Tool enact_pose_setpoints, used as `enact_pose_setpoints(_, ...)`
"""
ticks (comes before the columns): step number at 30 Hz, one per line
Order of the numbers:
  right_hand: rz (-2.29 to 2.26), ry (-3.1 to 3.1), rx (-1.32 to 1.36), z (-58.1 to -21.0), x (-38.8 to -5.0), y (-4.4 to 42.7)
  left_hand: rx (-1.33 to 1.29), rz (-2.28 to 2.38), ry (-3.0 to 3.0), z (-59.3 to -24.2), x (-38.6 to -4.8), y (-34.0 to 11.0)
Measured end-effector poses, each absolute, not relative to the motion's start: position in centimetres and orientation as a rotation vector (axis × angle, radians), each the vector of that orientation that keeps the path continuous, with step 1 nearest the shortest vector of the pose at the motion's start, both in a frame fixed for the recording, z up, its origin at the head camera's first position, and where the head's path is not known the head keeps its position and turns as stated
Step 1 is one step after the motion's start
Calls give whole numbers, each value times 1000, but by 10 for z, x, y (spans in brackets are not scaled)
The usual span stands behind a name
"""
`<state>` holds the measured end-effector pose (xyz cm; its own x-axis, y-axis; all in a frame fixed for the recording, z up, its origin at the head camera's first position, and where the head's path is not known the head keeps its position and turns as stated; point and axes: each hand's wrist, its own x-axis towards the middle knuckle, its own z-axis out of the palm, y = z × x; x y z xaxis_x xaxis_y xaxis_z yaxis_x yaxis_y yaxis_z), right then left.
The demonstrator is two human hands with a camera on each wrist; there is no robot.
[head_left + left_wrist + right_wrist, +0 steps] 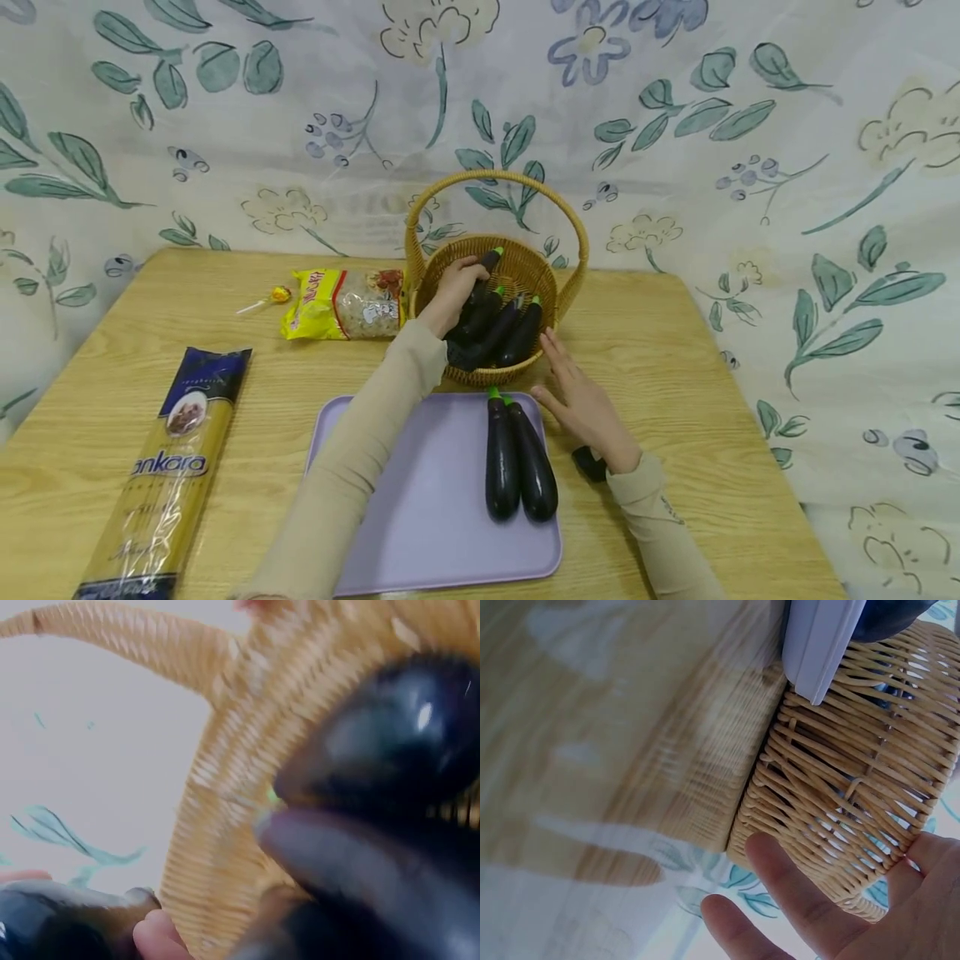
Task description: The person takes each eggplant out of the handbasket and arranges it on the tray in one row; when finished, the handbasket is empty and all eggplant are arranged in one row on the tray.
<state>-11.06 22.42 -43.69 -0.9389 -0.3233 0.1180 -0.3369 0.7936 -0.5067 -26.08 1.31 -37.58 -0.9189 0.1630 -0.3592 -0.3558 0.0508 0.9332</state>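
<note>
Inside the wicker basket (pixel 483 377), my left hand (pixel 454 287) grips an eggplant (pixel 491 260) near its green stem end. That eggplant (pixel 60 919) appears in the left wrist view at the lower left, with fingertips (pixel 160 934) against it. More dark eggplants (pixel 522 333) lie in the basket below the hand. My right hand (pixel 581 404) has its fingers spread at the basket's right side, and a finger touches the rim. In the right wrist view the woven wall (pixel 847 765) is beside those fingers. Two eggplants (pixel 502 458) lie side by side on the purple tray (pixel 405 525).
A yellow bag (pixel 348 304) lies against the basket's left side, with a lollipop (pixel 279 294) farther left. A long spaghetti pack (pixel 168 467) lies at the table's left. The basket's tall handle (pixel 498 175) arches over it. Behind the table (pixel 645 333) hangs a floral cloth (pixel 337 108).
</note>
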Motion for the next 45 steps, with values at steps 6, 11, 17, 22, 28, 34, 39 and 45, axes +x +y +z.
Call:
enact_pose_setpoints(6, 834, -2944, 553, -437, -110, 224, -61, 1991, 1982, -364, -234, 15)
enact_pose_setpoints(11, 833, -2946, 560, -438, -110, 223, 14, 2051, 1945, -361, -212, 17)
enact_pose_setpoints(17, 848, -2969, 535, -437, -110, 223, 69, 2093, 1904, -359, -194, 24)
enact_pose_setpoints(22, 876, -2961, 538, -437, -110, 223, 120, 2066, 1935, -357, -178, 28)
enact_pose_setpoints(28, 880, -2961, 552, -438, -111, 224, 170, 2055, 1957, -355, -159, 19)
enact_pose_setpoints(34, 879, -2959, 564, -436, -111, 223, 155, 2057, 2053, -356, -137, 3)
enact_pose_setpoints(39, 889, -2962, 562, -435, -111, 222, 125, 2095, 2063, -363, -111, -5)
enact_pose_setpoints(45, 894, -2968, 544, -435, -109, 221, 104, 2139, 2074, -370, -90, -6)
